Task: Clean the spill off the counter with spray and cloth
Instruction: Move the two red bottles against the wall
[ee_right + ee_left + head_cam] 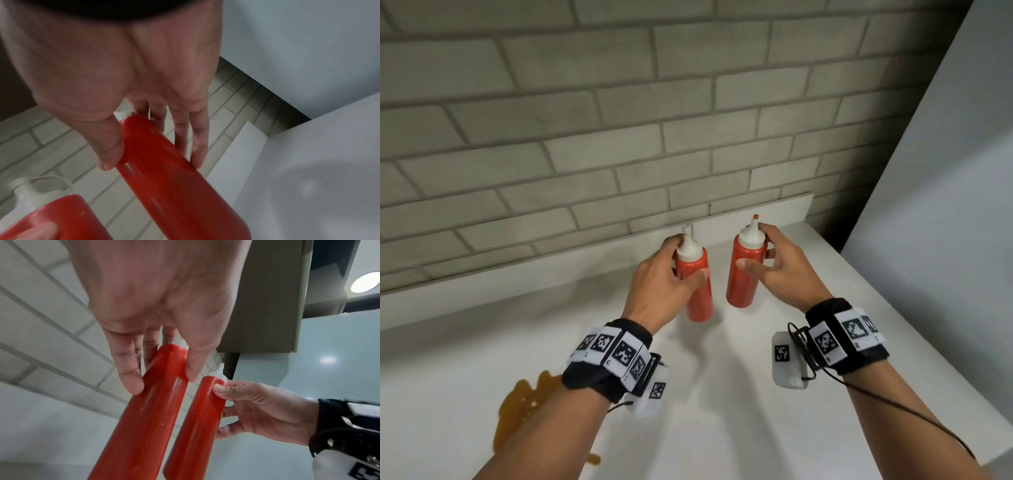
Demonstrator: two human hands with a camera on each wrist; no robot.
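A brown spill (517, 411) lies on the white counter (756, 428) at the near left, partly under my left forearm. Two red squeeze bottles with white nozzle caps stand side by side near the back wall. My left hand (683, 263) grips the left bottle (700, 298) near its top, thumb and fingers round it (148, 410). My right hand (758, 248) grips the right bottle (743, 287) the same way (174, 178). Whether the bases touch the counter I cannot tell. No spray or cloth shows in any view.
A grey brick wall (619, 137) runs along the back of the counter. A tall white panel (945, 171) closes off the right side. The counter's right edge (941, 377) runs diagonally toward me.
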